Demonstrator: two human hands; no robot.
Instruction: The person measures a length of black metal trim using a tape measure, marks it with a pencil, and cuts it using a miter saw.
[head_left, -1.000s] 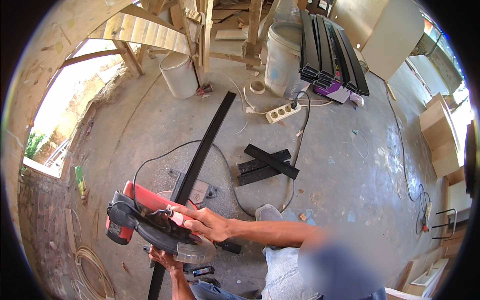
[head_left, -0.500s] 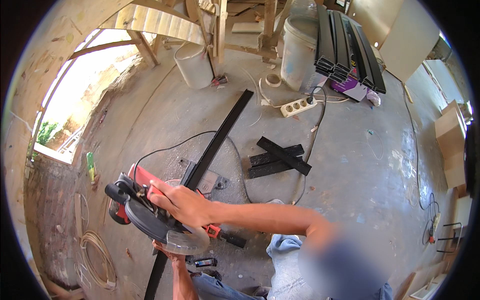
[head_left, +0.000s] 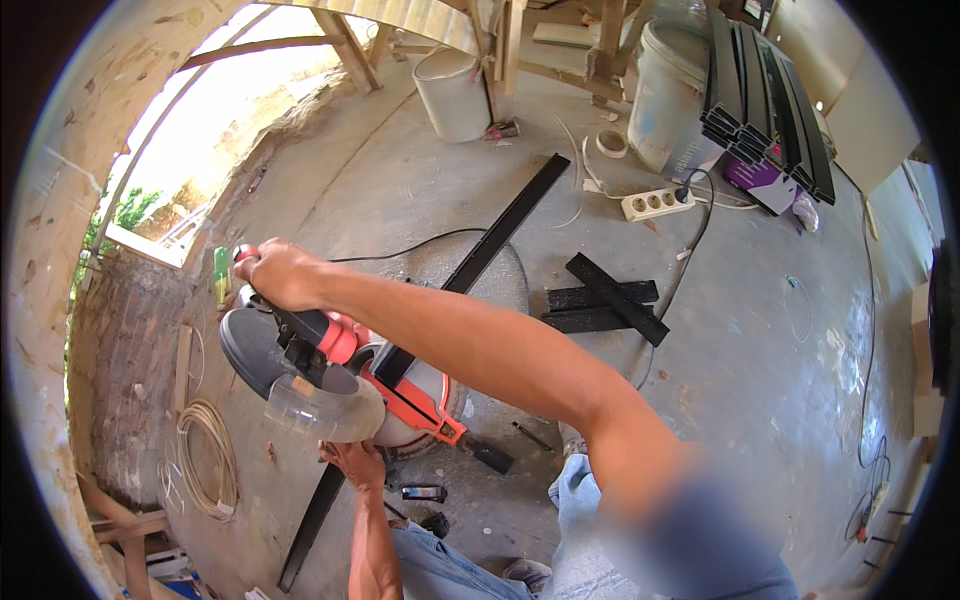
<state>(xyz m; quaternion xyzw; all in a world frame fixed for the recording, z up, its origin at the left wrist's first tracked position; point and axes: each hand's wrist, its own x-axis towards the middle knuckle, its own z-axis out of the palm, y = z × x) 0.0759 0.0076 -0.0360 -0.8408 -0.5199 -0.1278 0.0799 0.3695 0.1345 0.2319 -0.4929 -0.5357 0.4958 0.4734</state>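
Observation:
A miter saw (head_left: pixel 262 350) with a clear blade guard (head_left: pixel 325 408) and an orange fence (head_left: pixel 405 400) stands on the floor. My right hand (head_left: pixel 285 275) is closed round its red-and-black handle, at the saw's far left. A long black profile (head_left: pixel 515 205) lies across the saw base, its far end on the far side of the saw. A black length (head_left: pixel 310 530) also runs out on the near side. There my left hand (head_left: pixel 357 465) grips it beside the guard; the fingertips are partly hidden. Guard and forearm hide the middle of the profile.
Short black offcuts (head_left: pixel 610 305) lie crossed right of the saw. A power strip (head_left: pixel 657 203) with a cable is farther off, near buckets (head_left: pixel 450 95) and stacked black profiles (head_left: pixel 765 100). Coiled hose (head_left: pixel 208 460) lies left; a small dark tool (head_left: pixel 424 493) is near my left hand.
My right hand has moved up and left with the saw handle, and the saw head has lifted, uncovering more of base and fence. The view has shifted; my left hand stays by the guard.

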